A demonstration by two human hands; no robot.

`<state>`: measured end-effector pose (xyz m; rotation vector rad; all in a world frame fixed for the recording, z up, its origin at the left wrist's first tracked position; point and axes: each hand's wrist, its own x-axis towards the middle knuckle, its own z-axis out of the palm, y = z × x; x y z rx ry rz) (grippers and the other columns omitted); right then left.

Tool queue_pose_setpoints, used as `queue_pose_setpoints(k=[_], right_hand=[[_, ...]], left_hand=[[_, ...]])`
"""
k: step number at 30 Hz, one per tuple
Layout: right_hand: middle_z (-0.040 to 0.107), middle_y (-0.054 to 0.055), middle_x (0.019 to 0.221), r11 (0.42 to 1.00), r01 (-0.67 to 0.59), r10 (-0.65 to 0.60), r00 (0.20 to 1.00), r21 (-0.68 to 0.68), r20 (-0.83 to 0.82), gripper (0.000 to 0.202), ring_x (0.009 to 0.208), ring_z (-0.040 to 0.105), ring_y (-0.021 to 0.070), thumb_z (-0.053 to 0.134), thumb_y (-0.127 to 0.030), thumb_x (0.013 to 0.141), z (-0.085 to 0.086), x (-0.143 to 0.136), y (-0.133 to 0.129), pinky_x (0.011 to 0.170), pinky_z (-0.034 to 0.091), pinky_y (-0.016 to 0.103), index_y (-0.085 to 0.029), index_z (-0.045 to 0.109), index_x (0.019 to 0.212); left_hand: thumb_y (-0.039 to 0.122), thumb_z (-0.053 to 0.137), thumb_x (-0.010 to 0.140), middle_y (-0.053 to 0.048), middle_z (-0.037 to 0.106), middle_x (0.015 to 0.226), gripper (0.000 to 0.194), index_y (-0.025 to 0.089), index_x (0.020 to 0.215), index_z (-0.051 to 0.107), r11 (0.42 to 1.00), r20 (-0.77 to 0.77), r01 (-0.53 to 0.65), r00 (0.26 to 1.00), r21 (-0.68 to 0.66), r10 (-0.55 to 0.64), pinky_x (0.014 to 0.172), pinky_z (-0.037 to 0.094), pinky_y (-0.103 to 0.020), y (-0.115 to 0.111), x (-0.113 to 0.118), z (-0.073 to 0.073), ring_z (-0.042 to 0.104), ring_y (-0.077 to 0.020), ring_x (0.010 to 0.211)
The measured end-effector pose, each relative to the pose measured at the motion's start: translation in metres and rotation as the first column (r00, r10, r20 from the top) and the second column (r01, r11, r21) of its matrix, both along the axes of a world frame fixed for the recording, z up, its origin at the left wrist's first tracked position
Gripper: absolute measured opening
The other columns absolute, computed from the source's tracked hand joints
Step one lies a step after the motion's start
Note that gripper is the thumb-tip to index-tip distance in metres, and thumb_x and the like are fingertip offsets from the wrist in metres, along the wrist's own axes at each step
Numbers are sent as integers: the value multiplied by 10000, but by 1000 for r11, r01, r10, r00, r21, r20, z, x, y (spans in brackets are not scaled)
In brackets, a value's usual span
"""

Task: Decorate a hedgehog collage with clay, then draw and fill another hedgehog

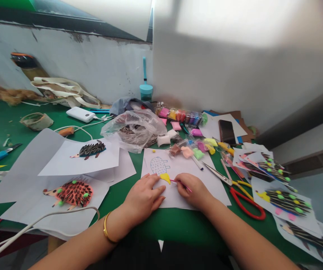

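A white sheet of paper [206, 193] lies before me with a hedgehog drawing [158, 165] in blue line, its back filled with small marks. At the drawing's lower end sits a flat piece of yellow clay [165, 177], pointed on one side. My left hand [143, 195] rests on the sheet with fingers stretched out, its fingertips beside the clay. A thin pink modelling tool [188, 188] is pinched in my right hand [196, 191], its tip at the clay's right edge. A tiny yellow ball [153, 151] lies near the top of the sheet.
Scissors [234, 187] with red and yellow handles lie right of the sheet. Behind it are clay packets [188, 152] and a plastic bag of striped seeds [135, 133]. Finished hedgehog pictures [287, 202] overlap at right; another [71, 193] lies left, near a white cable [45, 214].
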<state>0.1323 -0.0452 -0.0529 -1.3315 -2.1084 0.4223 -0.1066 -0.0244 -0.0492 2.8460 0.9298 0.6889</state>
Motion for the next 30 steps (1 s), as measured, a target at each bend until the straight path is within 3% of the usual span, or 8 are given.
queue_pose_setpoints(k=[23,30], right_hand=[[696,47,857,999,0,1,999,33,-45,183,770,638,175,480,-108,865,-1,-4,2,722,503,294,-209,613,941],[667,29,788,999,29,-29,999,28,-16,181,714,609,169,485,-92,811,1,-3,0,680,483,284,-211,606,874]], left_hand=[[325,575,895,-139,598,1281,277,243,1133,692,1000,-22,1,1000,-5,-1,1011,502,-519,0,1,0,593,-297,1158],[318,570,899,-133,606,1274,264,248,1118,700,1000,-1,-1,1000,-11,1,1009,505,-516,0,1,0,599,-288,1147]])
